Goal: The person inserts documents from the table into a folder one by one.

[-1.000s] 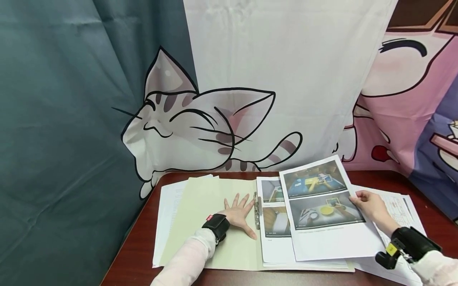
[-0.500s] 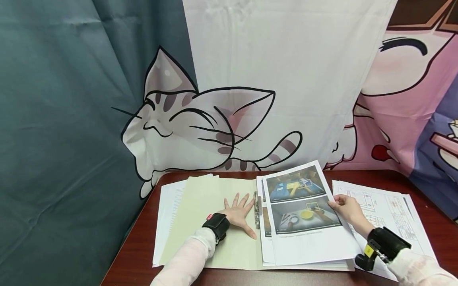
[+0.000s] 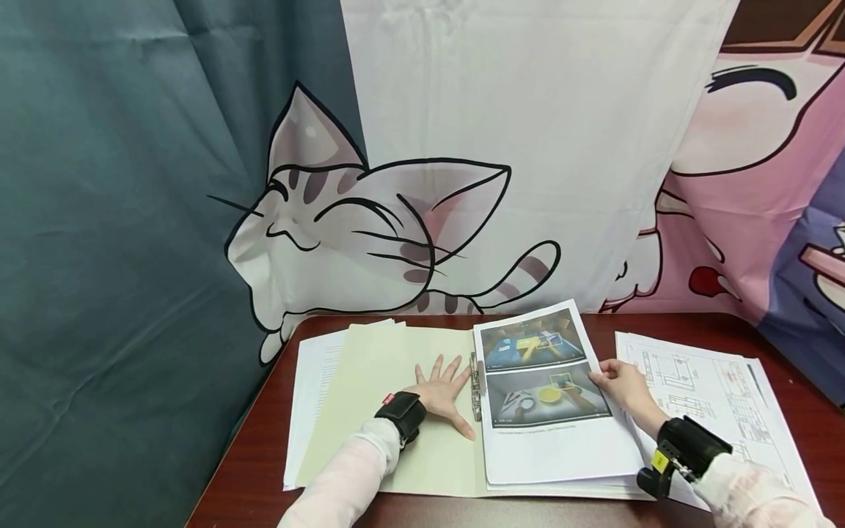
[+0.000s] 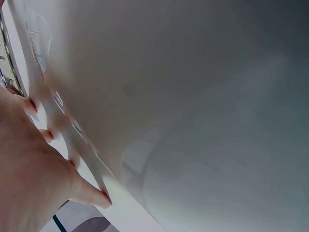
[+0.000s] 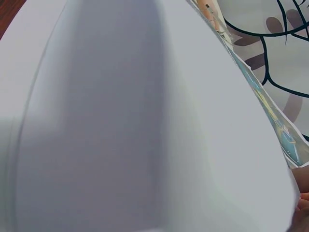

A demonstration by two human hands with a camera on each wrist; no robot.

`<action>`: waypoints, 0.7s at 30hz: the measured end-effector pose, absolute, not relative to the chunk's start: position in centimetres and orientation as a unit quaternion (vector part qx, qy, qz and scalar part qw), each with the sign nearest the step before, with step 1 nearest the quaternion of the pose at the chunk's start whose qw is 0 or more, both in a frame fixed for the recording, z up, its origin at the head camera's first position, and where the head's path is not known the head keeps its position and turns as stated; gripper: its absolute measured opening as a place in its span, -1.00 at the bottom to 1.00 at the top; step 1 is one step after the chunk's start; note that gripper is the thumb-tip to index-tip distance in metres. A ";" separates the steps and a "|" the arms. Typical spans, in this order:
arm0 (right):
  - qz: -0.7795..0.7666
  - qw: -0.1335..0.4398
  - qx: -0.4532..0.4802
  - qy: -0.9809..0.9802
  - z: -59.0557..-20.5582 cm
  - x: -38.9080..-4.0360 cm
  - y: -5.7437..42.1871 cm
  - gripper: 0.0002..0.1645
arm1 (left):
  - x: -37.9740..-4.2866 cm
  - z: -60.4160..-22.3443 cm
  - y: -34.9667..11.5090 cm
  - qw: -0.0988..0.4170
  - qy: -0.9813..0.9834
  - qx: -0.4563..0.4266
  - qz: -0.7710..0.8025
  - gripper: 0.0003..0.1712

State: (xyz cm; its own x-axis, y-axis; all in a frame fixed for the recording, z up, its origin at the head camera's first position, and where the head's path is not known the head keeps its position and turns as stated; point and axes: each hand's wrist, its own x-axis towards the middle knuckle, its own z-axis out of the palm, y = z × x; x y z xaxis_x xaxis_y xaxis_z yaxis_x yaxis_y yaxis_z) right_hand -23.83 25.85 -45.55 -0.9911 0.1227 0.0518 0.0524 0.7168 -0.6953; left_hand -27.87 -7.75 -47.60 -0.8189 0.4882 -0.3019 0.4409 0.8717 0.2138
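A pale yellow folder (image 3: 363, 411) lies opened flat on the table, with a metal clip (image 3: 476, 389) along its spine. My left hand (image 3: 441, 396) rests on the bare inside cover with fingers spread, fingertips close to the clip; in the left wrist view the hand (image 4: 43, 169) shows at the left edge. My right hand (image 3: 623, 385) pinches the right edge of a printed sheet (image 3: 554, 451) bearing two photos. The sheet's left edge sits right beside the clip, over other papers in the folder. In the right wrist view the sheet's white underside (image 5: 116, 121) bows upward, with my fingers (image 5: 301, 179) at its edge.
Sheets with line drawings (image 3: 719, 396) lie to the right of the folder, partly under my right forearm. More white papers (image 3: 310, 396) stick out from beneath the folder's left side. The dark red-brown table (image 3: 240, 469) meets a cat-printed curtain (image 3: 422, 235) at its back edge.
My right hand has moved left with the printed sheet, from right of the stack to over the folder's right side against the clip, covering the photos beneath. My left hand has stayed put.
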 end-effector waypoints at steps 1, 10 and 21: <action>0.374 0.045 -0.050 -0.925 -45.6 -23.8 25.8 -0.71 | -27.9 -47.6 -7.7 0.176 0.951 0.244 0.067 0.42; 0.368 0.052 -0.046 -0.927 -45.9 -23.8 25.6 -0.75 | -28.2 -47.6 -7.7 0.178 0.951 0.245 0.066 0.43; 0.344 0.036 -0.038 -0.938 -46.2 -23.7 25.5 -0.77 | -28.1 -47.5 -7.6 0.182 0.951 0.244 0.061 0.42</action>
